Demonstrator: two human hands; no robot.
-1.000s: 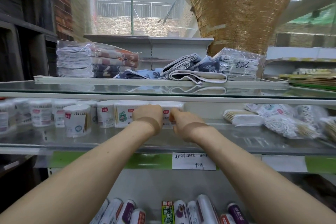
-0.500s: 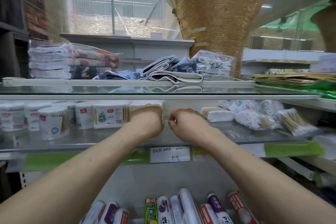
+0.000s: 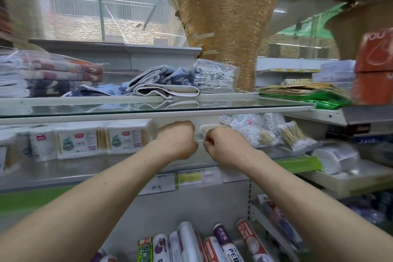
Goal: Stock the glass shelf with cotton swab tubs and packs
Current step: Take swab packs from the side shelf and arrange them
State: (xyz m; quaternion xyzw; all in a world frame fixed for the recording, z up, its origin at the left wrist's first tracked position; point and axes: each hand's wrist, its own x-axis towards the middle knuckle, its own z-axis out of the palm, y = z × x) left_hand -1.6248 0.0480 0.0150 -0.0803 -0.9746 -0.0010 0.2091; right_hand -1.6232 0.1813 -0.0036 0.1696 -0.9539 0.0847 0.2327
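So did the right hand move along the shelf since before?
Yes. The right hand has gone rightward: earlier it was above the handwritten price tag, now it is past the tag's right edge, nearer the bagged swabs.

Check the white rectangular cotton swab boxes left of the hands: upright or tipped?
Upright: the white rectangular cotton swab boxes stand side by side on the glass shelf, labels forward.

Left of the fingers [image 3: 209, 140]: two flat swab packs [image 3: 79, 143], one tub [image 3: 41, 143]. Just beyond: one white pack [image 3: 210, 128]. Right: at least three swab bags [image 3: 244, 127]. Below: at least five rolls [image 3: 187, 242], one green carton [image 3: 145, 249].
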